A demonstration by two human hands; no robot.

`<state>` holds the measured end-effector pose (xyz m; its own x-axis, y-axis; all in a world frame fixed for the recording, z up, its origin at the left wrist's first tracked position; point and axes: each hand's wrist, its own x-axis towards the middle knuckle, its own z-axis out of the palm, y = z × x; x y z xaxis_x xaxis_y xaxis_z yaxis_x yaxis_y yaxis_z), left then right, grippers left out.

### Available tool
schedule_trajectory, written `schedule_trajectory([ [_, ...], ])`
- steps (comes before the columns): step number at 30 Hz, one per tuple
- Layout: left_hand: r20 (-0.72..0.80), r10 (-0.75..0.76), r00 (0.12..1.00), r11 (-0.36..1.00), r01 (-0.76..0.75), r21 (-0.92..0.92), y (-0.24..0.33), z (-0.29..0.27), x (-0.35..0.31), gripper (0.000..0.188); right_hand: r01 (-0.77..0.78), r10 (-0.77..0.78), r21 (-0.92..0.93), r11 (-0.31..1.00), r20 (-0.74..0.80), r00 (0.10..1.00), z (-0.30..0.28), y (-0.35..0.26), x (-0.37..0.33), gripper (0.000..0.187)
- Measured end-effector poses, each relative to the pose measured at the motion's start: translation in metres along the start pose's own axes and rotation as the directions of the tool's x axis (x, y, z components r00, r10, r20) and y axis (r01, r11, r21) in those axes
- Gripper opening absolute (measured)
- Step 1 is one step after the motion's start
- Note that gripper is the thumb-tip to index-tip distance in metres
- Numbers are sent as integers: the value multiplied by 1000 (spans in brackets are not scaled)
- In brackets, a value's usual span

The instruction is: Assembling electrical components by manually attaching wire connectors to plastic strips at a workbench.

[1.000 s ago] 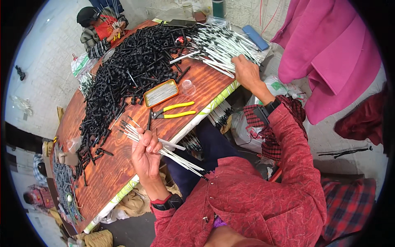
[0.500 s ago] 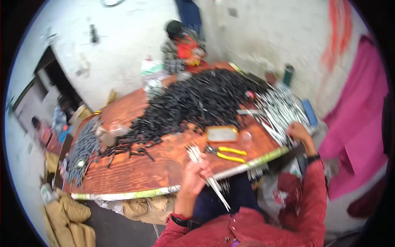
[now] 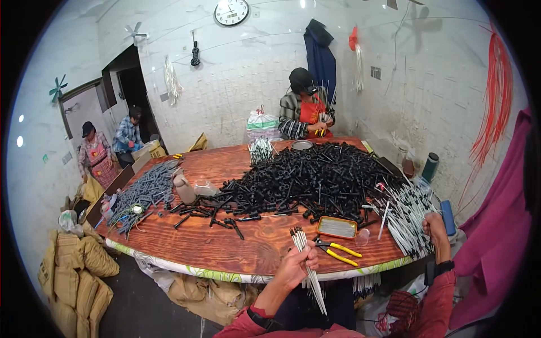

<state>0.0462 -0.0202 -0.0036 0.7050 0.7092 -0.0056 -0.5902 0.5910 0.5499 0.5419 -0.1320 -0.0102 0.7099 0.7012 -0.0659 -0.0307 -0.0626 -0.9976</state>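
My left hand [image 3: 294,266] is wrapped round a bundle of thin white rods [image 3: 315,284] with dark tips, held upright but slanting at the table's front edge. At the right end of the table, my right hand [image 3: 437,232] is closed at the edge of a heap of similar white rods [image 3: 401,225]. What its fingers hold, if anything, cannot be made out. Yellow-handled pliers [image 3: 340,253] lie on the tabletop just right of my left hand. Behind them sits a small yellow-rimmed tray [image 3: 336,227] of thin grey pieces.
A large heap of black plastic pieces [image 3: 304,180] covers the middle of the wooden table [image 3: 248,253]. Grey pieces [image 3: 147,188] are piled on the left. A co-worker [image 3: 307,107] sits across, holding rods and a yellow-handled tool. A green flask [image 3: 430,167] stands back right; brown sacks [image 3: 73,276] lie left.
The view has lifted and turned left, so the table and both hands sit lower and further right. My left hand still grips the bundle; my right remains by the white heap.
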Motion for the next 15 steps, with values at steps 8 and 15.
schedule_trajectory([
  [8, -14, 9, 1000, 1000, -9, 5, 7, -5, 1, 16, -122, 43, 371, 920, 215, 976, 5, 11, -10, 15],
  [15, 45, -7, 999, 1000, 8, -20, 8, -11, 4, 18, -96, -56, 381, 920, 369, 928, 8, 0, -19, 11],
])
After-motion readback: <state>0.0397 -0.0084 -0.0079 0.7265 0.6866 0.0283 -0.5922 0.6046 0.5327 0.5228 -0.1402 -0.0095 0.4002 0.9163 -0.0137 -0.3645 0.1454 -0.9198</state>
